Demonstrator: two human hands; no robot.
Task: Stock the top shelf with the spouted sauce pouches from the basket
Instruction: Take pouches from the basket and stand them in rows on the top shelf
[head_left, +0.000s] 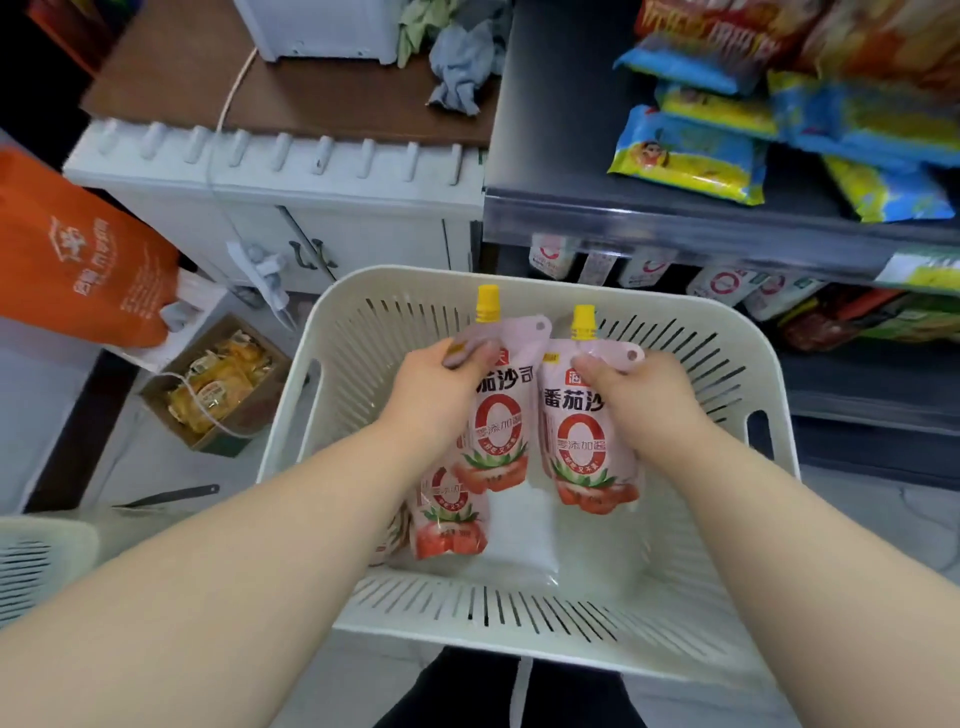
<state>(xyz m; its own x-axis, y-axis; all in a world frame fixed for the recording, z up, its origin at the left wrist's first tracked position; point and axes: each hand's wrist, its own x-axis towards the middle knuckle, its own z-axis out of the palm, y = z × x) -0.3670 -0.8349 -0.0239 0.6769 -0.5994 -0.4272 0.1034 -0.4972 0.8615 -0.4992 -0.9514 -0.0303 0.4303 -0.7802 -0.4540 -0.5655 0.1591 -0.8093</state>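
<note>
Gripping glossy spouted pouches (498, 431) | hands (441, 379) closed, one pouch each | slotted plastic basket (571, 613)

A: Where are the pouches?

B: Two are upright over the basket (519, 618), in the middle of the frame. The left pouch (498, 415) is pale pink, with a yellow cap, red letters, a big red ring and tomatoes printed low. The left hand (441, 384) grips its upper corner. The right pouch (582, 431) looks the same, a little lower and just beside it, in the right hand (639, 395).

A: Any inside?

B: A third pouch (449, 514) lies on the basket floor, lower left. The basket is cream plastic with slotted walls.

A: The shelf?

B: The shelf (561, 156) is dark, at upper right.
</note>
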